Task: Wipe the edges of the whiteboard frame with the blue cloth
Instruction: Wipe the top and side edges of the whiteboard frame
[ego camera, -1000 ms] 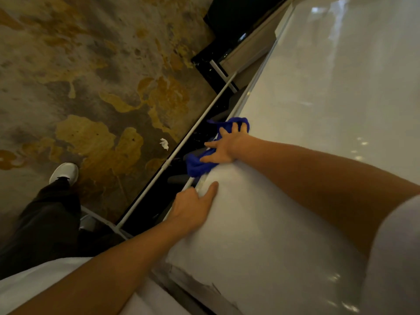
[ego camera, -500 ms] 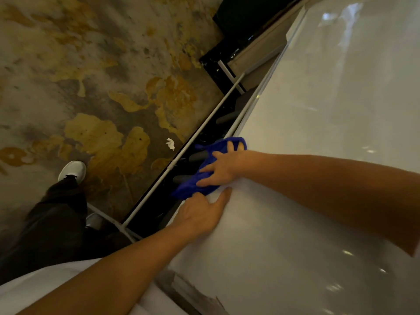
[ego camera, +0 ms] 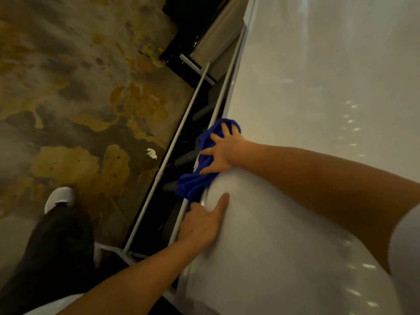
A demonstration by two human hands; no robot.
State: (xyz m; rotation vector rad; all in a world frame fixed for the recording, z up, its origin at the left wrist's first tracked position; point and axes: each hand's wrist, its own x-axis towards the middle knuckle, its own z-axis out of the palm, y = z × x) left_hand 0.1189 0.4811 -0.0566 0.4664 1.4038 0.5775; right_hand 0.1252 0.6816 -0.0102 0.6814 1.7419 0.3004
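Since half a second ago the right hand (ego camera: 223, 151) and the blue cloth (ego camera: 197, 176) have slid a little farther along the frame edge (ego camera: 229, 87), away from the left hand (ego camera: 202, 226), so a small gap now shows between the 2 hands where they were nearly touching.

Right hand: fingers spread wide, palm pressed flat onto the cloth, holding it against the edge of the whiteboard (ego camera: 318, 110). Part of the cloth bunches under the fingertips; the rest hangs loose over the edge toward the left hand, draped across the thin white rail (ego camera: 218, 105) that runs just beside the board.

Left hand: lies flat on the board at its edge, thumb stretched out along the white surface, other fingers curled over the edge and mostly hidden.

Below the board, a second white rail (ego camera: 181, 130) runs parallel. On the mottled brown floor (ego camera: 68, 87) sit a small white scrap (ego camera: 151, 153) and the person's white shoe (ego camera: 59, 198) under a dark trouser leg (ego camera: 45, 246).
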